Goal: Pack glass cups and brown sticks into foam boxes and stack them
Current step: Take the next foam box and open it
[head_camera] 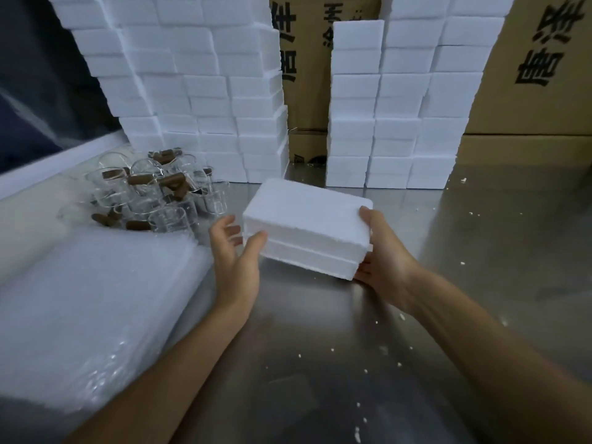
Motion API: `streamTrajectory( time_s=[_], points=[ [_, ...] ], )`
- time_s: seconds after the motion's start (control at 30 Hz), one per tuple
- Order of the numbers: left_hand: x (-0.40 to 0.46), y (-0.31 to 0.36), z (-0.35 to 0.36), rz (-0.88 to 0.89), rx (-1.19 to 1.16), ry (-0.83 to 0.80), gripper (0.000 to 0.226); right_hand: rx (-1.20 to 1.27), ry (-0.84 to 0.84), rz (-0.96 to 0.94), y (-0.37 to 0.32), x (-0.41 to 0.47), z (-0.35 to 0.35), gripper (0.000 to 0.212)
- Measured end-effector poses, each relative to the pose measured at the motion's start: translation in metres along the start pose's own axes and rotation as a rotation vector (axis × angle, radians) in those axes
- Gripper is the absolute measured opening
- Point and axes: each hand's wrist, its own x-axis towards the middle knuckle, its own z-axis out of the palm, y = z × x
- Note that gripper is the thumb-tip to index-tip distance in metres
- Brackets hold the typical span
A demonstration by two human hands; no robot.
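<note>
The right hand (382,254) grasps the closed foam box (307,227) at its right end, thumb over the top edge and fingers tucked beneath, evidently bearing the weight; the left hand (235,248) lies released against the box's left end, thumb touching the seam, apparently only steadying it. The box sits tilted near the middle of the steel tabletop (480,251), its near edge close to the surface; whether it touches cannot be determined. Along the far edge rise two groups of stacked foam boxes, the left stack (192,84) taller than the right stack (400,116), with cardboard cartons (538,75) behind, likely the destination for the held box. At the left edge lies a heap of bubble wrap (96,299). Towards the far left corner, glass cups (153,193) holding brown sticks (171,184) stand clustered within reach, awaiting packing. Foam crumbs (381,349) litter the near surface.
</note>
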Motion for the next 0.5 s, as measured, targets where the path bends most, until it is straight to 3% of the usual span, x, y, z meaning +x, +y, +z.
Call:
streamTrajectory(
  time_s=[0.1,0.2,0.33,0.5],
  points=[
    [-0.005,0.001,-0.002,0.03,-0.008,-0.085,0.033,-0.169,0.031,-0.064,0.002,-0.006,-0.005,0.066],
    [-0.009,0.001,-0.005,0.059,0.062,-0.1,0.031,-0.302,0.116,-0.159,0.012,-0.012,-0.006,0.073],
    [-0.012,-0.001,-0.006,0.079,0.172,-0.126,0.028,-0.401,0.479,-0.567,0.039,-0.018,-0.007,0.052],
    [-0.009,-0.002,-0.007,0.003,0.143,-0.174,0.018,-0.457,0.498,-0.696,0.044,-0.012,-0.013,0.044]
  ],
)
